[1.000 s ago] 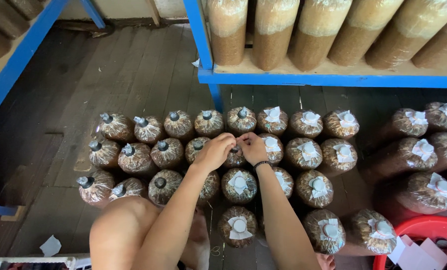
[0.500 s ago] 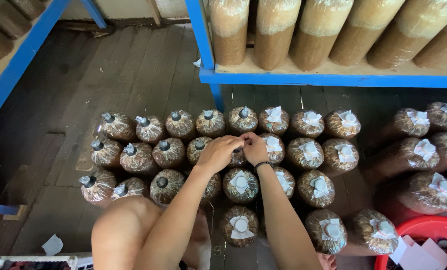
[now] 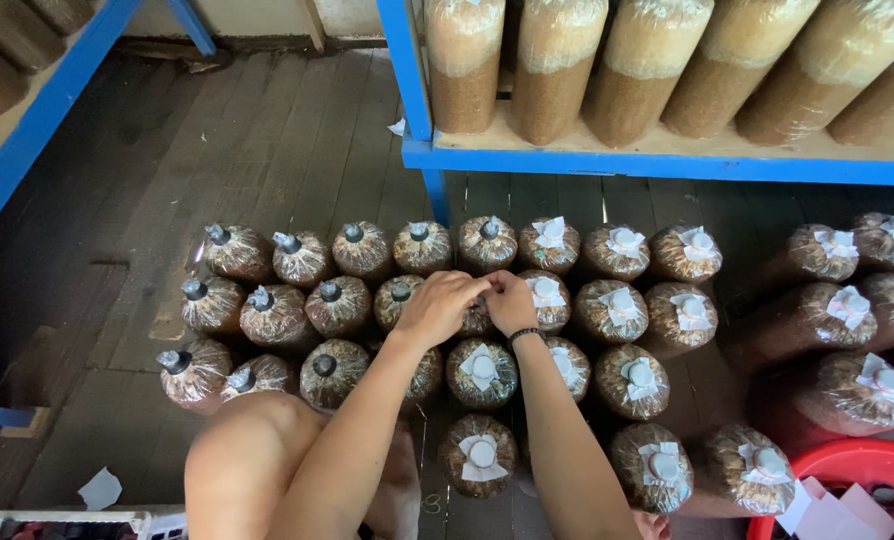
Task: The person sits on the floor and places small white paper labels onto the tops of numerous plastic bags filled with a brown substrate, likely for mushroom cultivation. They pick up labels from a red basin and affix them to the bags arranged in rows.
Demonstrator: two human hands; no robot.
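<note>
A brown bag (image 3: pixel 475 318) in the second row of a cluster standing on the wooden floor (image 3: pixel 267 150) is being worked on by both hands, and most of its top is hidden beneath them. The left hand (image 3: pixel 439 305) is laid over the neck of that bag from the left, its fingers curled and pinched together at the tips. The right hand (image 3: pixel 512 300) is brought in from the right, its fingers likewise bent and pressed against those of the left hand, so that the two sets of fingertips are touching directly above the bag's mouth; what exactly is gripped between them cannot be told. A dark wristband (image 3: pixel 523 333) is worn on the right wrist. To the left of the hands, bags fitted with dark stoppers (image 3: pixel 329 291) are lined up in three rows. To the right and in front, bags capped with white paper squares (image 3: pixel 483 367) are set closely side by side. A blue shelf (image 3: pixel 667 165) is seen behind the cluster, loaded with taller bags (image 3: pixel 552 65) standing upright. A red tub (image 3: pixel 847 465) holding paper squares is placed at the lower right corner. A bare knee (image 3: pixel 247 470) is raised at the lower left.
</note>
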